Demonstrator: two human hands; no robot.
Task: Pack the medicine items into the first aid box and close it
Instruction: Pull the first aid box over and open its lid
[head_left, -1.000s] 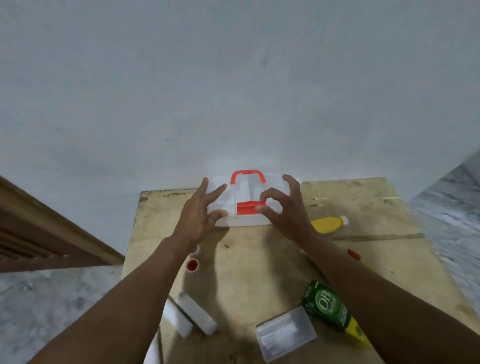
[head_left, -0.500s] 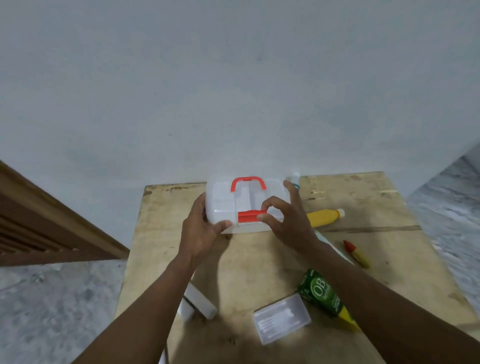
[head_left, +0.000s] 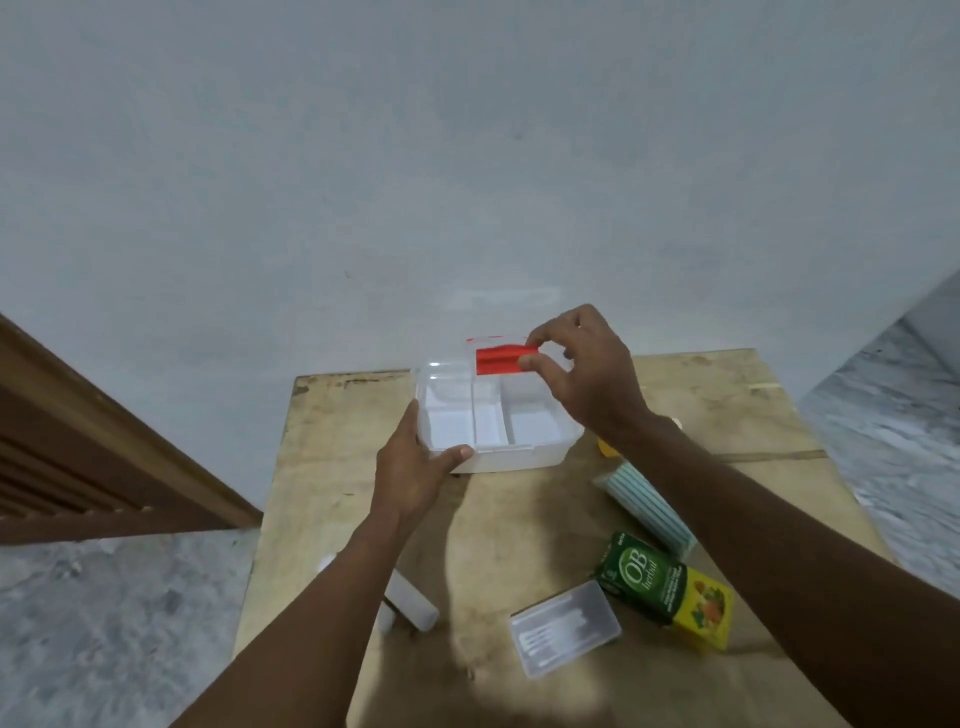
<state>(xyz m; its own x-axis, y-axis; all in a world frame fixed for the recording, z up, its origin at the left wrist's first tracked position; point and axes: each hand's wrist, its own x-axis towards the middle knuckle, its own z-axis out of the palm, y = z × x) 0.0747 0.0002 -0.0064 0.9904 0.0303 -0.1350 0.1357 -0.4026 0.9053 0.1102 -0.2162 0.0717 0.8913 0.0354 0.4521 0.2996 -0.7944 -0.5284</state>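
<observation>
The white first aid box (head_left: 519, 460) stands at the far middle of the wooden table (head_left: 332, 457), its clear lid raised and its empty inner compartments showing. My left hand (head_left: 415, 467) grips the box's near left corner. My right hand (head_left: 582, 374) pinches the lid's red latch (head_left: 498, 360) and holds the lid up. Near me lie a green and yellow OB herbal carton (head_left: 665, 590), a clear case of cotton swabs (head_left: 565, 627), a pack of striped face masks (head_left: 644, 506) and white rolls (head_left: 410, 603).
A yellow bottle (head_left: 605, 448) is mostly hidden behind my right wrist. A grey wall rises right behind the table. A brown wooden rail (head_left: 104, 457) runs along the left. Grey floor shows on both sides.
The lid was shut with my right fingers on the red latch; now it is swung up and open. My left hand stays at the box's left corner.
</observation>
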